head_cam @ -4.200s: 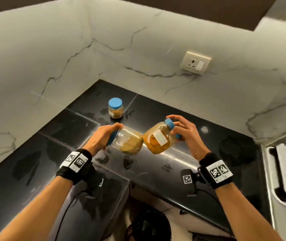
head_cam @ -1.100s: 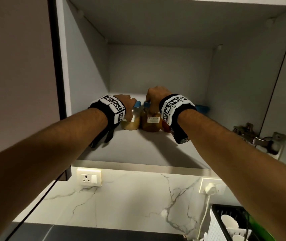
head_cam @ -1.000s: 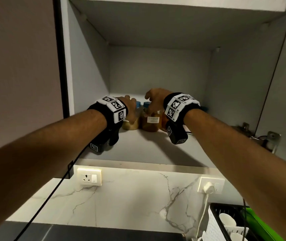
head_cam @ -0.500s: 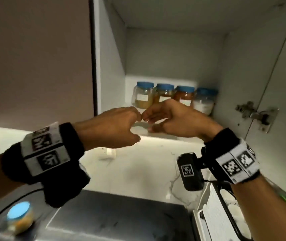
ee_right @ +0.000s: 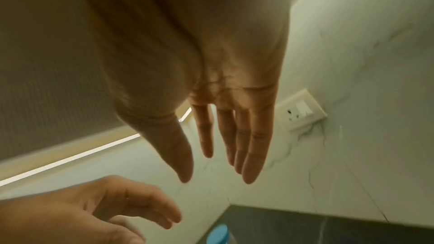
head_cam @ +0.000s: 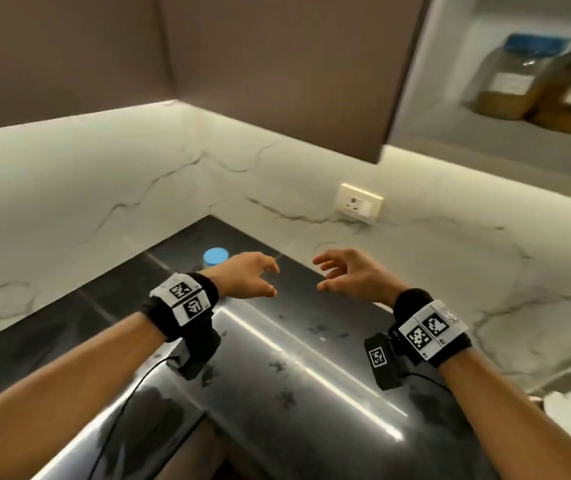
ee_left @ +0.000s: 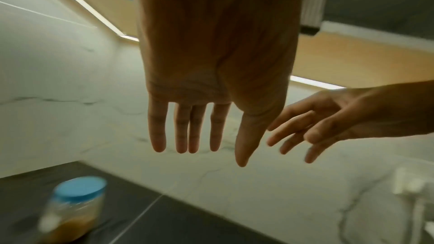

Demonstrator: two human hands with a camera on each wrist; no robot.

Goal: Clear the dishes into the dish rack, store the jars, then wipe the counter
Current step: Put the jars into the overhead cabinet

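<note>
One small jar with a blue lid [head_cam: 215, 256] [ee_left: 72, 209] [ee_right: 217, 235] stands in the far corner of the black counter [head_cam: 312, 358]. My left hand [head_cam: 253, 278] [ee_left: 199, 136] hovers just right of and in front of it, fingers loose and empty. Beside it, my right hand [head_cam: 339, 275] [ee_right: 223, 155] hangs over the counter, fingers spread and empty. Two blue-lidded jars [head_cam: 512, 77] stand on the cupboard shelf [head_cam: 485, 133] at the upper right, blurred.
White marble walls [head_cam: 86, 188] meet behind the counter corner. A wall socket [head_cam: 358, 203] [ee_right: 301, 112] sits on the back wall right of the jar. A brown upper cabinet [head_cam: 277, 64] hangs overhead.
Both hands let go of the jars on the cupboard shelf and came down over the counter. My view dropped from the cupboard to the counter corner with the remaining jar.
</note>
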